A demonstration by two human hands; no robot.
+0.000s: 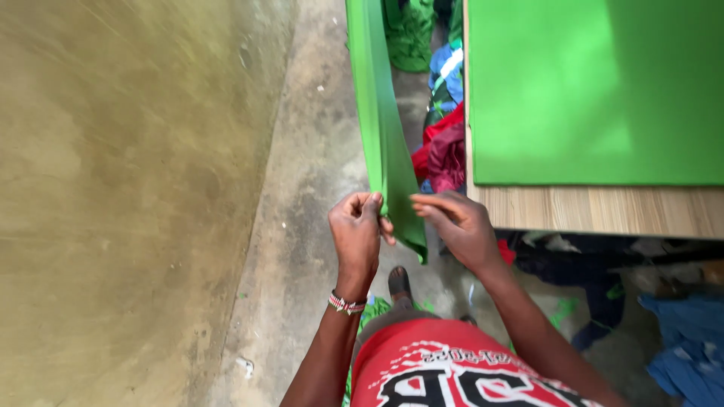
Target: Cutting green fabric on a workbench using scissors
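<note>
A long strip of green fabric point(381, 113) hangs off the left side of a wooden table point(596, 209) and runs down toward me. My left hand point(357, 230) pinches its lower end from the left, a beaded bracelet on the wrist. My right hand point(460, 226) pinches the same end from the right, fingers pointing left. The fabric's bottom corner droops below both hands. More green fabric point(596, 90) lies flat over the tabletop.
A plastered wall point(128, 188) stands close on the left, with a narrow concrete floor strip point(302, 226) beside it. Piles of red, blue and green cloth point(445, 143) lie on the floor between hanging strip and table. Dark and blue cloth point(679, 347) sits under the table.
</note>
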